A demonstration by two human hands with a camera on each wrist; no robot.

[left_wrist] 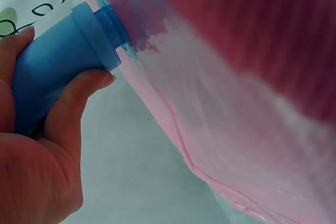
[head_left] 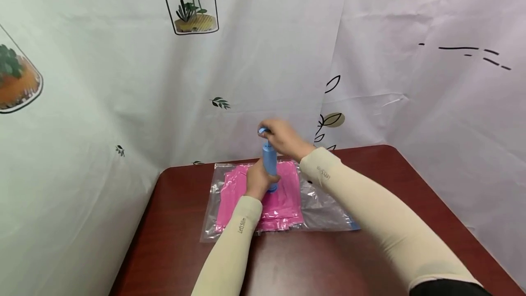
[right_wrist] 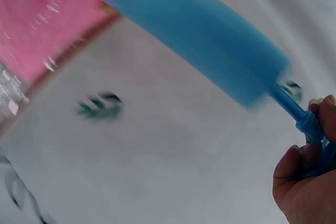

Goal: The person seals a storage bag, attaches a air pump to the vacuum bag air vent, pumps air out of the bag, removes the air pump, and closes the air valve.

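A blue hand pump [head_left: 269,159] stands upright over a clear plastic bag [head_left: 324,209] that holds folded pink fabric [head_left: 283,200]. My left hand [head_left: 259,179] grips the pump's barrel low down, with the thumb along it in the left wrist view. There the pump's narrow end meets a clear round valve [left_wrist: 118,24] on the bag. My right hand [head_left: 283,138] holds the pump's handle [head_left: 263,130] at the top. In the right wrist view, part of the thin rod [right_wrist: 286,102] shows between the barrel and the handle, so the plunger is partly drawn out.
The bag lies on a dark red-brown table [head_left: 185,259] near its far edge. A blue strip [head_left: 353,225] shows at the bag's right corner. White cloth walls [head_left: 263,58] printed with plants hang close behind the table and at both sides.
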